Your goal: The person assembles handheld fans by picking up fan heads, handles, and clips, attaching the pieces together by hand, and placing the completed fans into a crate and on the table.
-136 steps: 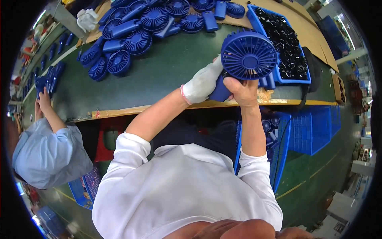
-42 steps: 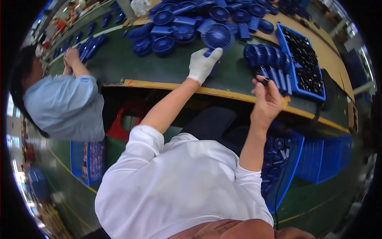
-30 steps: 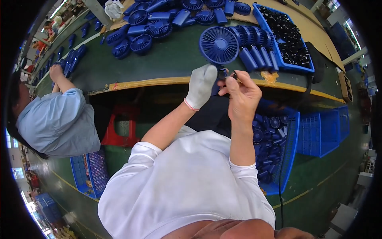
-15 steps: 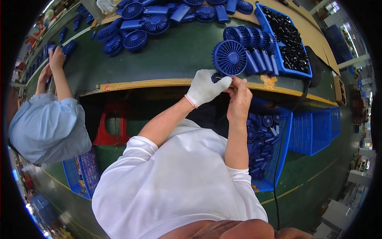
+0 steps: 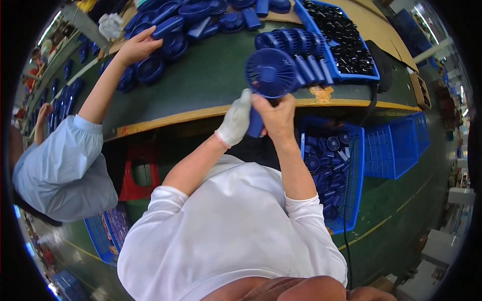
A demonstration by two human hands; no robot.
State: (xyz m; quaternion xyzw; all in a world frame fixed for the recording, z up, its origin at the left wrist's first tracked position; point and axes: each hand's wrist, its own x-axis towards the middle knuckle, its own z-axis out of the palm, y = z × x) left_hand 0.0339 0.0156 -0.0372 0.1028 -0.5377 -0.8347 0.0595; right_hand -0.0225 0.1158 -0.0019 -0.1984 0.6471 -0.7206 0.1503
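Observation:
A dark blue handheld fan is between my hands just over the table's near edge, its round grille up and its handle toward me. My right hand, bare, is closed around the handle just under the fan head. In a white glove, my left hand presses against the handle's left side; its fingertips are partly hidden. Beyond the held fan, several blue fans stand in a neat row, with their handles pointing toward me.
A blue tray of small black parts stands at the right. Blue fans are heaped at the back, where a co-worker's hand grips one. Below the table's wooden edge is a blue crate of fans.
The fan's handle has come into view between my hands, and my right hand has closed around it. The co-worker's arm has reached right to the heap of fans. The view has shifted slightly.

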